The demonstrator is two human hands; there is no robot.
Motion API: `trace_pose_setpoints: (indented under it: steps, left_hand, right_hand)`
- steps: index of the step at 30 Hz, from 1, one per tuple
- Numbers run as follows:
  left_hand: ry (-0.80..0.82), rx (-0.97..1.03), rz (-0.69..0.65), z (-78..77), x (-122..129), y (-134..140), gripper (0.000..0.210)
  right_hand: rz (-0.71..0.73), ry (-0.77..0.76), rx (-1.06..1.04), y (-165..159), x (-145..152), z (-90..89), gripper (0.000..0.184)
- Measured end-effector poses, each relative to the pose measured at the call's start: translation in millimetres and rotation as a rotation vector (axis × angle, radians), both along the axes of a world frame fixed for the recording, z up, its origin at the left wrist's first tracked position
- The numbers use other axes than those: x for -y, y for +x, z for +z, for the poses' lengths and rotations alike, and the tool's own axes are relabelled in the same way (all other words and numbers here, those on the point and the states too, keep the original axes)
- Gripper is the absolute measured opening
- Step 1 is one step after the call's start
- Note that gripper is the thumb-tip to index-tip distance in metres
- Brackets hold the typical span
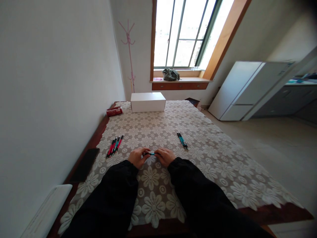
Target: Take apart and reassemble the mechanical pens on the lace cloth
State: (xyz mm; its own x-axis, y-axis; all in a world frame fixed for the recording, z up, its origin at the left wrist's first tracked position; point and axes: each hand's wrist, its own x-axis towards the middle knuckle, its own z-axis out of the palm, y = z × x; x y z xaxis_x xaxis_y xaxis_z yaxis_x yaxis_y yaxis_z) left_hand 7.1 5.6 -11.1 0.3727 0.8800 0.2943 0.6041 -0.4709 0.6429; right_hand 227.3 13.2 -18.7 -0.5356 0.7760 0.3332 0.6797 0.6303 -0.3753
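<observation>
Between my two hands lies a teal and black pen [152,154], held level just above the flowered tablecloth. My left hand [137,157] pinches its dark end, and my right hand [165,156] pinches the teal end; the fingers cover much of it. To the left of my left hand, several red, teal and black pens [115,145] lie side by side. Beyond my right hand, a small group of teal and black pens [182,140] rests on the cloth.
A white box [148,102] stands at the table's far end, with a red packet [114,111] to its left. On the left edge lies a dark flat rectangle [85,164], near a white object [47,211]. The lace tablecloth [213,155] covers the table.
</observation>
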Motion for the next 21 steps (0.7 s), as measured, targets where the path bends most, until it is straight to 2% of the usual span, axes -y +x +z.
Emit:
trace_pose_setpoints:
  steps: [4, 12, 21]
  left_hand:
    - [0.006, -0.007, 0.014, 1.4, 0.2, 0.2, 0.026]
    - [0.087, -0.145, 0.049, 5.3, -1.0, 0.5, 0.023]
    - [0.088, -0.126, 0.042, 4.7, -1.2, 0.2, 0.012]
  right_hand:
    - [-0.018, 0.019, -0.012, 0.4, -0.1, -0.7, 0.018]
    - [-0.047, 0.054, -0.021, 0.8, -1.1, -0.6, 0.017]
    - [-0.048, 0.046, -0.001, 2.0, -2.1, -3.0, 0.018]
